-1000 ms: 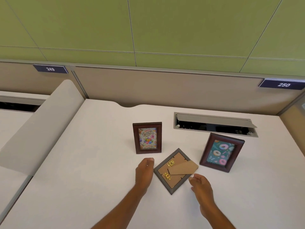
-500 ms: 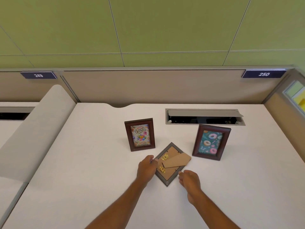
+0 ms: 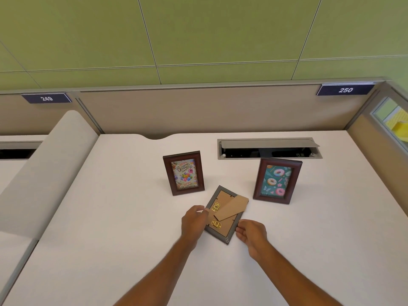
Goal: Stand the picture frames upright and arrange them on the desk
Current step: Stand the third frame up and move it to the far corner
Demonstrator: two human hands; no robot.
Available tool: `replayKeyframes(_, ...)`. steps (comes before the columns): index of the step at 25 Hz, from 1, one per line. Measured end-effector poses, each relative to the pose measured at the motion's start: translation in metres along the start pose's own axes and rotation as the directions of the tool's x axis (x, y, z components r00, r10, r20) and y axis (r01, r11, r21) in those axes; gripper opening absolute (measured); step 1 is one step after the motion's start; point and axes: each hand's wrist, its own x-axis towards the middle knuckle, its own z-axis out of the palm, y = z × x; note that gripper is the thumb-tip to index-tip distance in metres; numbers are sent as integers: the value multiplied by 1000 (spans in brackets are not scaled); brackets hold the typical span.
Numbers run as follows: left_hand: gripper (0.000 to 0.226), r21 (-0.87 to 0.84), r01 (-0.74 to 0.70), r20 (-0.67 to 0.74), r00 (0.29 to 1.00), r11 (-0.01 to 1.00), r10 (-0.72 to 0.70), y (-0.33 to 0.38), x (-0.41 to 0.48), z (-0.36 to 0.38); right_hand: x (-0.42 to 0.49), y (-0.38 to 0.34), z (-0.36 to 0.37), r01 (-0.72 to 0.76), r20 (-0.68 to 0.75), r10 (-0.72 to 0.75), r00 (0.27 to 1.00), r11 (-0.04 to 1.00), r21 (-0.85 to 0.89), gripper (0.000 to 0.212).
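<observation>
A grey picture frame [image 3: 223, 234] lies face down on the white desk [image 3: 110, 217], its cardboard back with gold clips up and its brown stand flap [image 3: 231, 207] swung out. My left hand [image 3: 193, 221] grips the frame's left edge with thumb and fingers. My right hand [image 3: 251, 234] holds its lower right edge. Two brown frames stand upright behind it: a birthday picture frame [image 3: 184, 173] to the left and a donut picture frame [image 3: 277, 181] to the right.
An open cable tray slot [image 3: 268, 149] is set into the desk behind the donut frame. A beige partition wall [image 3: 198, 109] closes the back, a rounded divider [image 3: 44, 168] the left side, and another panel [image 3: 386, 138] the right.
Both hands have closed in on the face-down grey frame: the left from beside it onto its left edge, the right from hovering below onto its lower right edge. The camera view shifted slightly.
</observation>
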Motion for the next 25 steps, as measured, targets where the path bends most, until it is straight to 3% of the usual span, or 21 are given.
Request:
replayKeyframes(6, 29, -96, -34, -20, 999, 995, 32, -7, -6, 0, -13, -3, -12, -9, 74, 4, 997, 998, 61, 21)
replayKeyframes(10, 28, -189, -6, 63, 998, 982, 18, -3, -12, 2, -14, -2, -16, 48, 82, -51, 995, 998, 32, 25)
replayKeyframes(15, 21, -355, 42, 120, 993, 934, 1, 8, -18, 0, -20, -19, -23, 166, 131, -166, 977, 986, 9, 20)
replayKeyframes(17, 20, -378, 50, 136, 991, 924, 2, 14, -20, -1, -18, -24, -27, 266, 150, -256, 955, 963, -48, 33)
replayKeyframes(19, 20, -396, 62, 144, 990, 916, -4, 17, -21, -1, -17, -25, -31, 445, 186, -412, 892, 874, -197, 43)
replayKeyframes(22, 21, -443, 84, 153, 988, 893, -17, 22, -24, -2, -22, -29, -32, 703, 271, -662, 699, 566, -431, 46)
replayKeyframes(23, 21, -450, 88, 153, 988, 889, -21, 24, -25, -2, -25, -34, -31, 742, 293, -701, 651, 504, -442, 43)
replayKeyframes(25, 20, -462, 94, 143, 989, 882, -31, 29, -28, -4, -30, -42, -28, 782, 329, -722, 608, 475, -403, 38)
